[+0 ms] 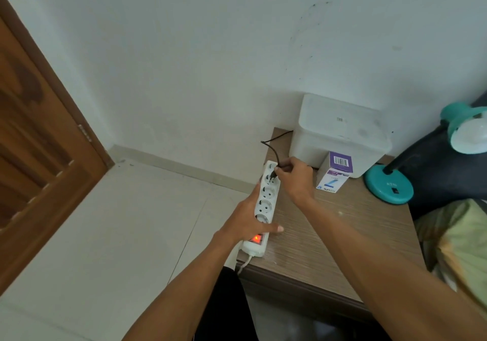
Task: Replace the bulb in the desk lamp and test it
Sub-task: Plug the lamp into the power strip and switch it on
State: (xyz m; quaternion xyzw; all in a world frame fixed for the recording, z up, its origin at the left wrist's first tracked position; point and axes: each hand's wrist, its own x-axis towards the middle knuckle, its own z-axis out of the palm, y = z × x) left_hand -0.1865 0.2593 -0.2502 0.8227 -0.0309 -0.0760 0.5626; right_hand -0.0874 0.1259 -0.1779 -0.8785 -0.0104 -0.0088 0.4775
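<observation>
While I look down from the head view, a wood-grain side table [342, 222] fills the right half, pushed into a corner of white wall [210, 50] above pale floor tiles [105, 222], with a brown panelled door [39, 143] at the left. At the back of the table stands a white plastic box [340, 135]. Against its front leans a small purple-and-white bulb carton [334, 174] with a barcode on top; its print is upside down to me and I can't read it reliably. To the right sits the teal desk lamp [388, 185]: round base on the table, a dark switch on it, and its shade [466, 127] at the frame's right edge with a white bulb [471, 136] showing inside. Bedding [458, 248] lies beyond the table's right side.

A white power strip [263, 206] runs along the table's left edge, its red switch [256, 239] glowing. My left hand [250, 222] lies over the strip's near end, thumb stretched flat on the tabletop, fingers round the far edge, gripping it. My right hand [295, 177] pinches the lamp's black plug [274, 174] at the strip's far socket, prongs pointing down at the holes; whether they're seated I cannot tell. The black cord [274, 145] loops back toward the box.
</observation>
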